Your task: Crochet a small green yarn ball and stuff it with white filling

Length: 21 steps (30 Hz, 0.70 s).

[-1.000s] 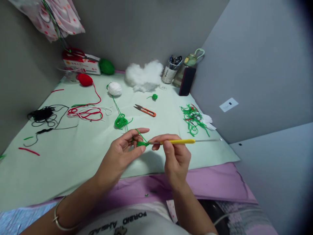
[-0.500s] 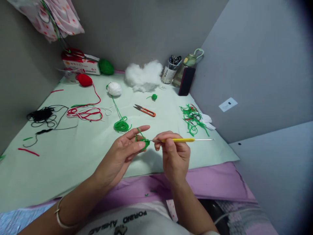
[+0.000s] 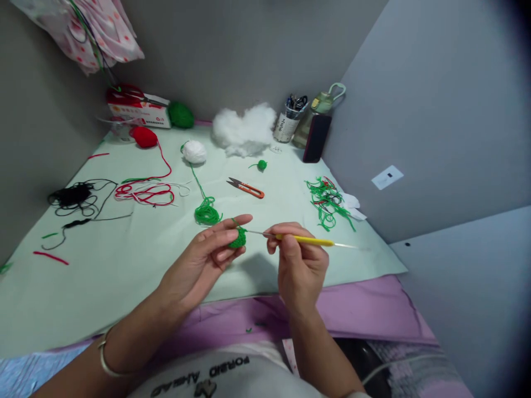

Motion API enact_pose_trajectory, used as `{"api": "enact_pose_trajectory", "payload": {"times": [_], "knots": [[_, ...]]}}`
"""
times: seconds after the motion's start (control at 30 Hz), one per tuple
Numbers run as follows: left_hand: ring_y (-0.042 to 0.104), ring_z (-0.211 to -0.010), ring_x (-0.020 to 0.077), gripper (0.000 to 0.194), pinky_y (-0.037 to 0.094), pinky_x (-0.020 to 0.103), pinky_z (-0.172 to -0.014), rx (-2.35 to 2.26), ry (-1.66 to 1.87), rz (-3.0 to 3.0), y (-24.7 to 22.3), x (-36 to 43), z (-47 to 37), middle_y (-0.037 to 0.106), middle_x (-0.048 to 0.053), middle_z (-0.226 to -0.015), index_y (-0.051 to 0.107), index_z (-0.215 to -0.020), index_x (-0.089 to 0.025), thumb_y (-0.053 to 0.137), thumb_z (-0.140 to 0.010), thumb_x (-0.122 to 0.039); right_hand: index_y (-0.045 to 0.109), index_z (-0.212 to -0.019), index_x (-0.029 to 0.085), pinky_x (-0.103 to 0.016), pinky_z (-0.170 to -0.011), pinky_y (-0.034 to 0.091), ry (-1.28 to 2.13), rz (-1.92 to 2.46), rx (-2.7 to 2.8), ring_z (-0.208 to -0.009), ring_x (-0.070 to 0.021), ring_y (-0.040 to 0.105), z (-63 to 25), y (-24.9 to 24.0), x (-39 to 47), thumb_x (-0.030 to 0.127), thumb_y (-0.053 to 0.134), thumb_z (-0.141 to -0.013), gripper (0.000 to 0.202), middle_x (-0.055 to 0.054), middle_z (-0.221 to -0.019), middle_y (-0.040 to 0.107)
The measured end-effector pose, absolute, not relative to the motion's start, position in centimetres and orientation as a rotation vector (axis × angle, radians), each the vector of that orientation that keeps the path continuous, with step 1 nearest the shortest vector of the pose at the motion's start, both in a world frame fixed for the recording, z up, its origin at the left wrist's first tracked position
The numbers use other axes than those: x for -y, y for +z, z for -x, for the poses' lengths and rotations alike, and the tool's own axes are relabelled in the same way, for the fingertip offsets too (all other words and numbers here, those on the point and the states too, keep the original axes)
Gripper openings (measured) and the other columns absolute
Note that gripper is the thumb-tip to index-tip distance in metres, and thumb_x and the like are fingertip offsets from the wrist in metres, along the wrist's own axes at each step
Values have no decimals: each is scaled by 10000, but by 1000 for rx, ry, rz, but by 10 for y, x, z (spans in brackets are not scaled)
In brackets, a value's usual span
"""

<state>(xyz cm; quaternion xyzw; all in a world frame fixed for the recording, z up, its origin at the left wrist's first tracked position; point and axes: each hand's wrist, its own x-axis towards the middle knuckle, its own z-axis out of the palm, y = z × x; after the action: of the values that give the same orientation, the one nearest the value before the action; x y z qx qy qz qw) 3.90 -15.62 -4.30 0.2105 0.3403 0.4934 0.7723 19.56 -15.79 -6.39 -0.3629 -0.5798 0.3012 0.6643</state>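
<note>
Between thumb and fingers, my left hand (image 3: 207, 254) pinches a small green crocheted piece (image 3: 238, 239), with green yarn running over the raised index finger. My right hand (image 3: 302, 260) grips the yellow handle of a crochet hook (image 3: 311, 240). The hook's metal shaft points left and its tip is at the upper right edge of the green piece. Just behind my left hand lies a loose coil of green yarn (image 3: 206, 211). Orange thread snips (image 3: 246, 188) and a small green ball (image 3: 261, 165) rest farther back on the table.
White stuffing (image 3: 244, 130), a pen cup (image 3: 287, 124), a bottle and a phone (image 3: 317, 138) stand along the back. Yarn scraps (image 3: 327, 202) lie at the right. Red yarn (image 3: 145, 137), white yarn (image 3: 194, 152) and black yarn (image 3: 72, 195) are at the left.
The green piece has turned in my left hand and shows more of its surface. My right hand has moved slightly right, and the hook now slants, its right end lower.
</note>
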Motion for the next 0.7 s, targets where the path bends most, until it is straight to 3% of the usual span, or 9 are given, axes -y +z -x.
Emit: {"api": "enact_pose_trajectory", "payload": {"times": [0.13, 0.2, 0.43, 0.57, 0.7], "knots": [[551, -827, 120, 333, 452, 228, -807, -832, 1111, -710, -43, 160, -40, 708, 5, -964, 818, -1158, -283, 822, -826, -260, 793, -942, 241, -316, -668, 551, 785, 862, 1328, -725, -157, 645, -193, -60, 155, 285, 647, -989, 160, -40, -879, 758], [562, -923, 163, 324, 430, 253, -795, -860, 1078, -799, -44, 161, -40, 724, 26, -1055, 813, -1177, -297, 798, -853, -307, 784, -948, 230, -305, -675, 555, 831, 898, 1294, -727, -152, 648, -194, -61, 155, 313, 647, -990, 166, -41, -879, 757], [523, -980, 183, 314, 420, 270, -869, -886, 1073, -878, -46, 159, -31, 643, 20, -974, 822, -1141, -318, 808, -828, -299, 673, -923, 214, -284, -654, 570, 1050, 848, 1182, -659, -129, 639, -199, -61, 152, 378, 544, -1045, 243, -29, -836, 749], [522, -906, 158, 337, 417, 262, -850, -963, 1104, -1007, -48, 162, -31, 614, -2, -925, 799, -1190, -357, 797, -861, -280, 704, -993, 222, -293, -689, 581, 820, 873, 1356, -732, -136, 681, -199, -58, 159, 263, 506, -1062, 214, -36, -914, 756], [522, -852, 134, 412, 430, 248, -856, -1071, 1215, -1046, -48, 166, -37, 612, -16, -919, 779, -1232, -353, 823, -840, -233, 700, -1167, 257, -341, -761, 601, 337, 837, 1726, -871, -180, 719, -200, -63, 166, 142, 533, -1020, 250, -49, -984, 771]]}}
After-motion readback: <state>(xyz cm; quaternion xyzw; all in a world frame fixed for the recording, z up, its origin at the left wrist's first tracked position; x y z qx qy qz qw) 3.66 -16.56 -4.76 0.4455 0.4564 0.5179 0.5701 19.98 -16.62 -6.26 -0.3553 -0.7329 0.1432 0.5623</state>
